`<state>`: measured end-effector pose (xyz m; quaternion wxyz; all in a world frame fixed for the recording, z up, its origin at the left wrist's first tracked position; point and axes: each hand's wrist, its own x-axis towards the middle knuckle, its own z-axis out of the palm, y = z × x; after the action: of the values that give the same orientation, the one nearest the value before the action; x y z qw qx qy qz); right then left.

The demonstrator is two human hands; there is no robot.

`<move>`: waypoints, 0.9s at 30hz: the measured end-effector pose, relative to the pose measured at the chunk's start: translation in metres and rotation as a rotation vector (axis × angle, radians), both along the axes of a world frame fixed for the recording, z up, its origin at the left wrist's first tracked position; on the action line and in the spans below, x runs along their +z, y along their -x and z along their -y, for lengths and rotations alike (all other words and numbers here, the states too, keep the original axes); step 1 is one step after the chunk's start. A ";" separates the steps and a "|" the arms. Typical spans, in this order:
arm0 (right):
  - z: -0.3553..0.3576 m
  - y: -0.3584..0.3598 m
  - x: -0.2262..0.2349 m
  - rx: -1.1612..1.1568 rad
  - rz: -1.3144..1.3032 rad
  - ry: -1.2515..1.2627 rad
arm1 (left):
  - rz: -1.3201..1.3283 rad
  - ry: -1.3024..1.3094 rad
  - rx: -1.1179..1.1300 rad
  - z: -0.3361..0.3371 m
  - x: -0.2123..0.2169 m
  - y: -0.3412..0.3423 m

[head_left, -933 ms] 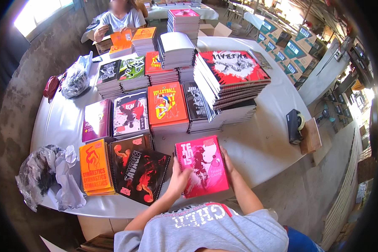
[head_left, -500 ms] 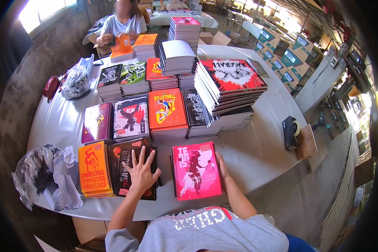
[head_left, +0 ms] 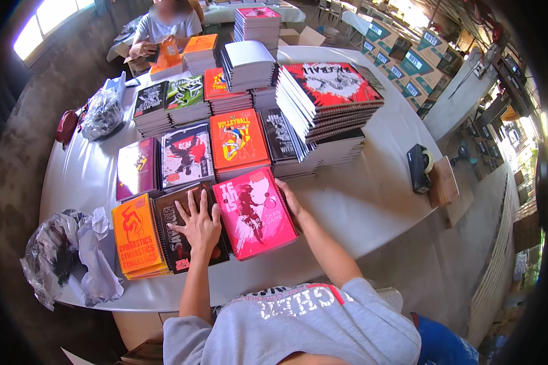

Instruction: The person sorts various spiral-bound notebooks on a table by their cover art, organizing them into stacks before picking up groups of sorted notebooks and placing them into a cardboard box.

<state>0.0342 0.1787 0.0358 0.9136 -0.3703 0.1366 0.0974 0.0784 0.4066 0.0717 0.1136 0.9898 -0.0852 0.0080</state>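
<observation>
My left hand [head_left: 200, 230] lies with spread fingers on a dark spiral notebook [head_left: 179, 243] on top of a low stack. Right beside it is a pink tennis notebook [head_left: 254, 213] with a spiral along its left edge, lying slightly turned. My right hand [head_left: 291, 199] grips this pink notebook at its right edge; some of its fingers are hidden. To the left of the dark stack sits a stack of orange gymnastics notebooks [head_left: 139, 237]. Behind these stand stacks topped by a purple notebook [head_left: 137, 170], a white-and-red notebook [head_left: 186, 155] and an orange volleyball notebook [head_left: 238, 141].
A tall stack of red baseball notebooks [head_left: 341, 88] leans at the back right. Crumpled plastic and paper [head_left: 97, 261] lie at the left edge. A tape dispenser [head_left: 419, 169] stands near the right edge. Across the white table [head_left: 371, 201], another person [head_left: 167, 30] handles orange notebooks.
The pink notebook has moved left, up against the dark notebook stack, with my right hand at its edge. My left hand stays on the dark notebook. The view has shifted slightly.
</observation>
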 end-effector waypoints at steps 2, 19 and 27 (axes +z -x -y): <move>0.010 0.002 -0.008 -0.032 -0.034 0.042 | 0.005 0.066 0.026 0.005 0.008 -0.004; 0.298 -0.024 0.155 -0.425 -0.028 0.491 | -1.108 1.524 -0.073 0.227 0.131 -0.097; 0.286 -0.067 0.160 -0.193 0.250 0.192 | -0.969 1.502 -0.089 0.243 0.128 -0.106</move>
<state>0.1010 -0.1076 0.1955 0.8891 -0.4502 0.0652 -0.0509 0.1846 0.1632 0.1994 0.7556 0.5448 -0.0386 -0.3617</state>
